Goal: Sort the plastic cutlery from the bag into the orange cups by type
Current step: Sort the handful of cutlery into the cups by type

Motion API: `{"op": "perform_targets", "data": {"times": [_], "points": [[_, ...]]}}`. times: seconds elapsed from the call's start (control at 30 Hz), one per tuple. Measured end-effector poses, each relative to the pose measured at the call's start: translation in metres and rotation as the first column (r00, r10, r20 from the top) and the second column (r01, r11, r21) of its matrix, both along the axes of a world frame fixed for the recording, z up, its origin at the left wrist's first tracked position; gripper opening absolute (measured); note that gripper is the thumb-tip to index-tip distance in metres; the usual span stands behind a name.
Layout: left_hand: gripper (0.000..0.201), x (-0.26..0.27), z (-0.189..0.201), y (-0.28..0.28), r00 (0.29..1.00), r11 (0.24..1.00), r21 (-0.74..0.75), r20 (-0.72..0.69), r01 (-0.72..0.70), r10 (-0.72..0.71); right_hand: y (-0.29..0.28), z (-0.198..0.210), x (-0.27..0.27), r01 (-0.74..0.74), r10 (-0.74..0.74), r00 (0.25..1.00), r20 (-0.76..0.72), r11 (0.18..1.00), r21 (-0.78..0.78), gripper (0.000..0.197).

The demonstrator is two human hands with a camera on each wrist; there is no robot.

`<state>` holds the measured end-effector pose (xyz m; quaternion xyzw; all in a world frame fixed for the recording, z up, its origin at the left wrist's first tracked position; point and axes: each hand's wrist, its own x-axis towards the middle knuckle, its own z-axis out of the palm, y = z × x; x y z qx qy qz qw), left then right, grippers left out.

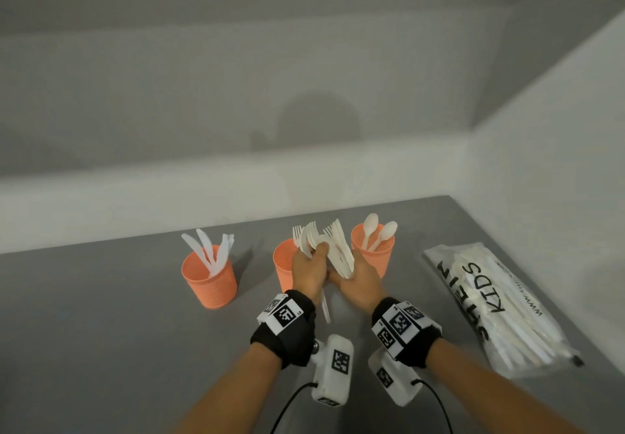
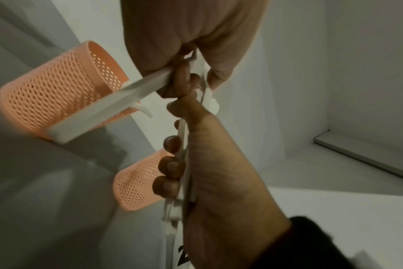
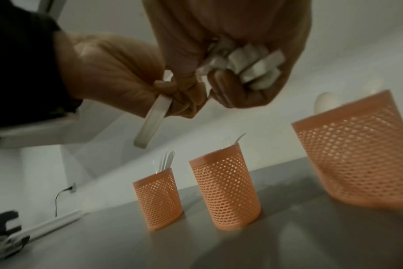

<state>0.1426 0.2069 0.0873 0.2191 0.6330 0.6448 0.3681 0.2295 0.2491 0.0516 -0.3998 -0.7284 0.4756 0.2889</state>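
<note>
Three orange mesh cups stand in a row: the left cup [image 1: 209, 279] holds knives, the middle cup [image 1: 283, 266] holds forks, the right cup [image 1: 373, 251] holds spoons. Above the middle cup my right hand [image 1: 356, 276] grips a fanned bundle of white cutlery [image 1: 340, 252], with fork tines showing at its top. Its handle ends [image 3: 249, 61] stick out of the fist. My left hand [image 1: 311, 264] pinches a single white piece [image 3: 152, 123] by its handle, right against the bundle. Which type that piece is, I cannot tell.
The clear cutlery bag [image 1: 500, 305] with black lettering lies on the grey table [image 1: 118, 332] to the right, near the table's right edge. A white wall runs close behind the cups. Wrist camera cables hang near the front edge.
</note>
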Motion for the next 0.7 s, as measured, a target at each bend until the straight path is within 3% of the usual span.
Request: {"op": "perform_targets", "data": {"times": [0.07,0.2,0.3,0.43,0.53,0.63,0.7], "points": [[0.020,0.001,-0.001,0.000,1.000,1.000,-0.001,0.018,-0.016,0.016,0.000,0.002,0.003,-0.050,0.047,0.996,-0.074,0.998,-0.033,0.020],[0.020,0.002,0.005,0.001,0.999,0.999,0.047,0.046,-0.027,0.025,-0.004,0.009,0.008,-0.106,0.087,0.978,-0.192,0.990,-0.089,0.016],[0.027,0.001,0.013,0.003,0.994,0.998,0.055,0.111,-0.006,0.000,-0.005,0.009,0.011,-0.121,0.078,0.976,-0.205,0.972,-0.204,0.003],[0.028,-0.011,0.026,0.006,0.994,0.999,0.044,0.109,-0.030,0.025,-0.004,0.006,0.016,-0.107,0.039,0.978,-0.203,0.935,-0.338,0.014],[0.032,-0.029,0.037,0.007,0.994,0.991,0.109,0.085,-0.075,0.066,0.000,0.002,0.019,-0.077,0.000,0.979,-0.205,0.927,-0.366,0.017],[0.033,-0.051,0.045,0.011,0.975,0.963,0.194,0.153,-0.187,0.159,0.007,-0.002,0.023,0.006,-0.079,0.980,-0.181,0.928,-0.372,0.021],[0.035,-0.065,0.050,0.015,0.966,0.936,0.245,0.106,-0.255,0.235,0.012,-0.003,0.025,0.034,-0.092,0.984,-0.151,0.936,-0.352,0.025]]}}
